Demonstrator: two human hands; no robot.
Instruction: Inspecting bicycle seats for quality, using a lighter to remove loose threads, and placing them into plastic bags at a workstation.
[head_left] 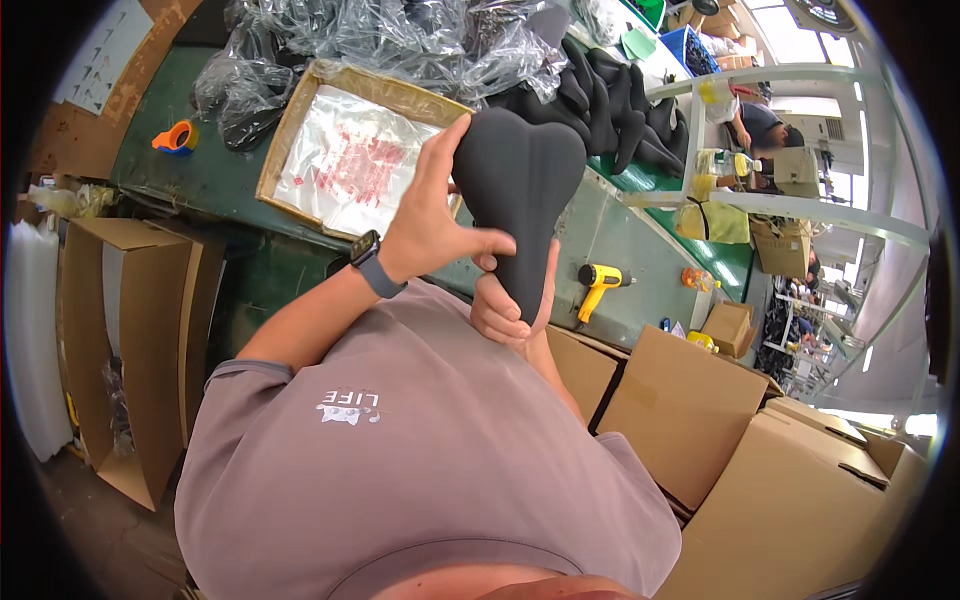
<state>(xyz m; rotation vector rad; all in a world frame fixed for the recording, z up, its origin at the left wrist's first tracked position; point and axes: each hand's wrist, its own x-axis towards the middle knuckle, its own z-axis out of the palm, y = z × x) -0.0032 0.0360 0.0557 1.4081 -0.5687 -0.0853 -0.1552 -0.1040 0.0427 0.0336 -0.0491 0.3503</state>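
A black bicycle saddle point(522, 180) is held up in front of my chest, wide end away from me and narrow nose toward me. My left hand point(430, 215) grips its left side, fingers along the wide edge and thumb across the narrow part. My right hand point(505, 312) is wrapped round the nose from below. The saddle's underside is hidden. Just left of it, a shallow cardboard tray point(277, 165) holds a stack of clear plastic bags point(350, 165) with red print. Behind the saddle lies a pile of more black saddles point(610, 105).
Plastic-wrapped items point(370, 50) are heaped at the back of the green table point(150, 165). An orange tape roll point(177, 138) lies left, a yellow heat gun point(600, 285) right. Cardboard boxes point(690, 410) stand near right, an open carton point(130, 350) at left. Another person point(762, 128) is far right.
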